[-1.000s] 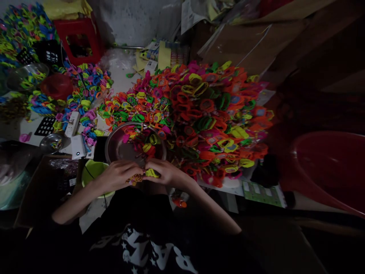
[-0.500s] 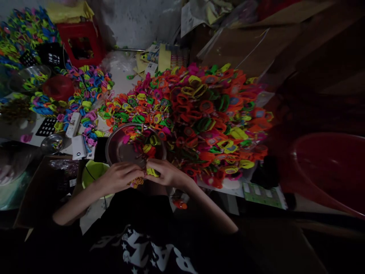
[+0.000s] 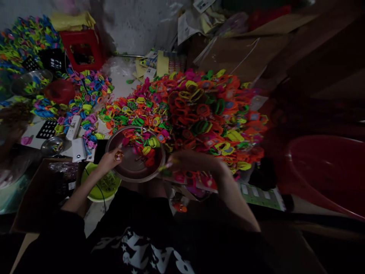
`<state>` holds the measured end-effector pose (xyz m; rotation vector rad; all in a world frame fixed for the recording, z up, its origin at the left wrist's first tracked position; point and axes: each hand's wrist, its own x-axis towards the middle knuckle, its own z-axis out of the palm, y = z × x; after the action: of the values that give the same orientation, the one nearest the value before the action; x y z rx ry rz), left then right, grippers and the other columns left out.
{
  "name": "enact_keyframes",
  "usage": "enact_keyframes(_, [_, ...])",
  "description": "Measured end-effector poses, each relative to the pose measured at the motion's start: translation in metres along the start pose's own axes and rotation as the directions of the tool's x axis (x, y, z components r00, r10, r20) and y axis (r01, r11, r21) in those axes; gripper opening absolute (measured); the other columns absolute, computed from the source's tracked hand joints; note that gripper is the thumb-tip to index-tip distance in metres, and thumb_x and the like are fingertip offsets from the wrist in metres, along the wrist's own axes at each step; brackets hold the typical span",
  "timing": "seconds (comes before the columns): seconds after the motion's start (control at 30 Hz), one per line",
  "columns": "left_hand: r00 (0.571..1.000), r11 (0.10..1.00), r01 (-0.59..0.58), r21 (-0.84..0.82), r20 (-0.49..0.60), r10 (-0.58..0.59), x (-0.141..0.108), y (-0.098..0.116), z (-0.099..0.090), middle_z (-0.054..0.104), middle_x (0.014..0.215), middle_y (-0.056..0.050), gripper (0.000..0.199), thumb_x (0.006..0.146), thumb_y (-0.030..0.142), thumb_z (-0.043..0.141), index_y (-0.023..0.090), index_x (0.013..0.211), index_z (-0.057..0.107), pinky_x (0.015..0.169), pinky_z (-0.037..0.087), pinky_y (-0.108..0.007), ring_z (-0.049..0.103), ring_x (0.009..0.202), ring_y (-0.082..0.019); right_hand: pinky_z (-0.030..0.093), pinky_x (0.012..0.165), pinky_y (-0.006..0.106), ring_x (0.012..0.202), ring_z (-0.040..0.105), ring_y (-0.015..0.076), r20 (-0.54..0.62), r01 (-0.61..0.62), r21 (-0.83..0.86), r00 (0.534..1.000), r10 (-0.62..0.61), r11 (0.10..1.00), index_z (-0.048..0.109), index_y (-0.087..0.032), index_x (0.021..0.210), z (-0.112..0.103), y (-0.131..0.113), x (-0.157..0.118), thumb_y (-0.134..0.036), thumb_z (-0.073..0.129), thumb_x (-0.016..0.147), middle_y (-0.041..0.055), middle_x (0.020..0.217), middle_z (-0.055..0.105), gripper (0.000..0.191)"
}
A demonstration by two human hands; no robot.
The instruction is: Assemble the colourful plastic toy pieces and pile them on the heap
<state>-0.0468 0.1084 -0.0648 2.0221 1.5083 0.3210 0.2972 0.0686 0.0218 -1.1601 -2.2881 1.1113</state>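
Note:
My left hand (image 3: 110, 160) is closed on a small gold-brown piece (image 3: 119, 155) at the left rim of a metal bowl (image 3: 128, 175). Several pink, orange, green and yellow toy watches lie inside the bowl. To the bowl's right, my right hand (image 3: 181, 160) is smeared by motion in front of the big watch pile (image 3: 205, 110). A blurred yellow-green thing (image 3: 165, 166) shows at its fingertips, between the hand and the bowl's right rim. How the fingers sit on it is not clear.
A lime-green bowl (image 3: 98, 194) with green bits is below my left hand. Left are a white power strip (image 3: 73, 128), a white power bank (image 3: 78, 149) and a small metal dish (image 3: 53, 146). A red stool (image 3: 82, 49) stands behind; a red basin (image 3: 327, 171) is at right.
My hands have parted from in front of the bowl. The left moved left and up with the gold-brown piece; the right swung right, and the yellow watch it held is no longer clearly visible.

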Motion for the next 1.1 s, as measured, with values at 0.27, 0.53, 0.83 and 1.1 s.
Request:
enact_keyframes(0.27, [0.960,0.971,0.239,0.009,-0.152,-0.235,0.071,-0.013,0.030,0.069,0.104,-0.013,0.035,0.080,0.035,0.059,0.015,0.108,0.057,0.079,0.046,-0.028,0.064,0.097,-0.025,0.029,0.110,0.050,0.133,0.032,0.0279,-0.826,-0.315,-0.393,0.534,-0.182,0.864,0.036,-0.026,0.138,-0.058,0.014,-0.018,-0.038,0.062,0.083,0.0143,0.141,0.039,0.062])
enact_keyframes(0.53, [0.939,0.951,0.308,0.003,-0.165,-0.303,0.098,-0.011,0.047,0.067,0.103,-0.023,0.041,0.081,0.042,0.057,0.011,0.107,0.057,0.080,0.046,-0.036,0.063,0.100,-0.035,0.037,0.105,0.047,0.129,0.041,0.0260,-0.496,-0.069,-0.247,0.866,-0.065,0.967,0.049,-0.019,0.124,0.042,0.048,0.026,-0.034,0.053,0.088,0.0163,0.135,0.042,0.039])
enact_keyframes(0.83, [0.998,0.966,0.049,-0.253,0.059,-0.035,0.030,0.017,0.020,0.069,0.088,-0.005,0.035,0.067,0.023,0.065,0.013,0.101,0.061,0.073,0.050,-0.025,0.065,0.080,-0.018,0.034,0.107,0.043,0.130,0.040,0.0238,-0.264,0.142,-0.014,0.954,-0.141,0.990,0.044,-0.018,0.132,0.092,0.039,0.070,-0.038,0.060,0.084,0.0160,0.139,0.042,0.055])
enact_keyframes(1.1, [0.987,0.792,-0.127,-0.597,0.008,0.163,-0.019,0.056,-0.016,0.067,0.088,-0.005,0.031,0.068,0.033,0.070,0.015,0.090,0.059,0.081,0.050,-0.030,0.063,0.084,-0.019,0.047,0.092,0.035,0.100,0.061,0.0179,-0.283,0.260,0.275,0.942,-0.180,0.926,0.062,-0.017,0.101,0.093,0.001,0.066,-0.039,0.060,0.084,0.0095,0.105,0.066,0.028])
